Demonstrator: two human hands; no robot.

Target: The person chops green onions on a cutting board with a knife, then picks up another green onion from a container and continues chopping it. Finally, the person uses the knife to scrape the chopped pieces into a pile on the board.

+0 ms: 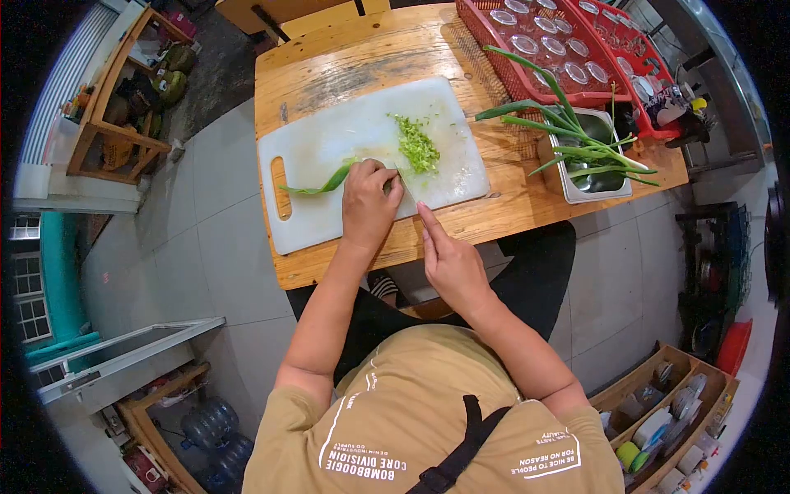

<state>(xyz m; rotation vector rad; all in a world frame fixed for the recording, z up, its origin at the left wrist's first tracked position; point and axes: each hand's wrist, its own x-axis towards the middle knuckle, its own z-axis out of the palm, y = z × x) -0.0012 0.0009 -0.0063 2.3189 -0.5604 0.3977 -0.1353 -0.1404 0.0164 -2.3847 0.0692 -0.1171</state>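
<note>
A white cutting board lies on the wooden table. My left hand is closed around a green onion, whose leafy end sticks out to the left. Just right of those fingers is a knife blade, seen nearly edge-on. My right hand is wrapped round the knife's handle, which is mostly hidden, at the board's front edge. A small heap of chopped green onion rests on the board beyond the blade.
Whole green onions lie across a metal container on the wooden table, right of the board. Behind it, red baskets hold upturned glasses. A wooden chair stands at the far side.
</note>
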